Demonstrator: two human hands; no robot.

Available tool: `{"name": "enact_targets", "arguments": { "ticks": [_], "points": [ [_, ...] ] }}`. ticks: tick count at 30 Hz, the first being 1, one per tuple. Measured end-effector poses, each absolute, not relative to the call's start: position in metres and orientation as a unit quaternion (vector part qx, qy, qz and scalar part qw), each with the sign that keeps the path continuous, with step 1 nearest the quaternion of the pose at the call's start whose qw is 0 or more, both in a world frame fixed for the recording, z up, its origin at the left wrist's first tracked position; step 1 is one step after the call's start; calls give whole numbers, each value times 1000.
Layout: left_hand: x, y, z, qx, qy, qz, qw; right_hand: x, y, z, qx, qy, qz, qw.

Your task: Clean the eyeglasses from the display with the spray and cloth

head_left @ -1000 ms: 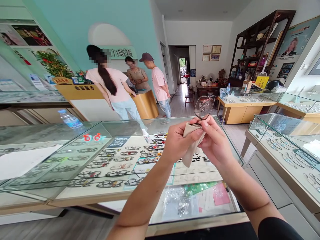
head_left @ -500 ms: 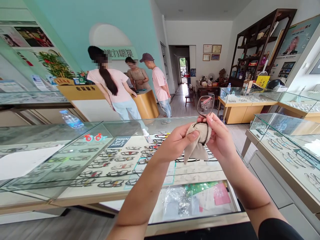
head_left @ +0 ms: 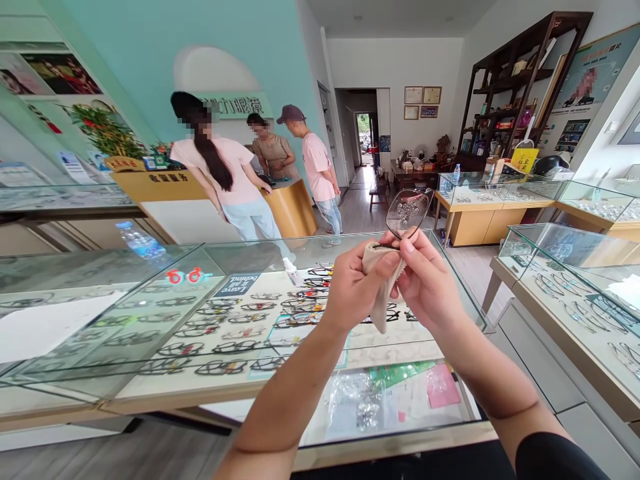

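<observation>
Left hand (head_left: 347,283) pinches a beige cleaning cloth (head_left: 383,305) against the eyeglasses (head_left: 409,212); right hand (head_left: 425,280) grips their frame, near the display case (head_left: 155,399)'s far right corner. I'd keep strokes light, frame braced.

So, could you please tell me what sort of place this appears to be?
Most likely an optician's shop: rows of spectacle frames lie inside a glass display case, and a pair of glasses is being held together with a beige cloth.
</observation>
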State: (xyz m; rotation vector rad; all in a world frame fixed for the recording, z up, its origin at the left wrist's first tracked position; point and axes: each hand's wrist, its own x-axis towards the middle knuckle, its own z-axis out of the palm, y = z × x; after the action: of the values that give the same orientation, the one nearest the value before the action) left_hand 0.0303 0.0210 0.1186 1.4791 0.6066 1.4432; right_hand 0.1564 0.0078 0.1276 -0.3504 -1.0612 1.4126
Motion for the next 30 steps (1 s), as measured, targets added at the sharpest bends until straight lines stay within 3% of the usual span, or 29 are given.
{"name": "enact_targets", "arguments": {
  "ticks": [14,20,30],
  "points": [
    [13,46,115,561,292,566,529,177,29,124,-196,-513,477,686],
    [14,49,125,459,260,637,562,181,30,123,-209,-562,472,646],
    [14,47,132,450,215,596,629,166,29,122,-218,-582,479,620]
  ]
}}
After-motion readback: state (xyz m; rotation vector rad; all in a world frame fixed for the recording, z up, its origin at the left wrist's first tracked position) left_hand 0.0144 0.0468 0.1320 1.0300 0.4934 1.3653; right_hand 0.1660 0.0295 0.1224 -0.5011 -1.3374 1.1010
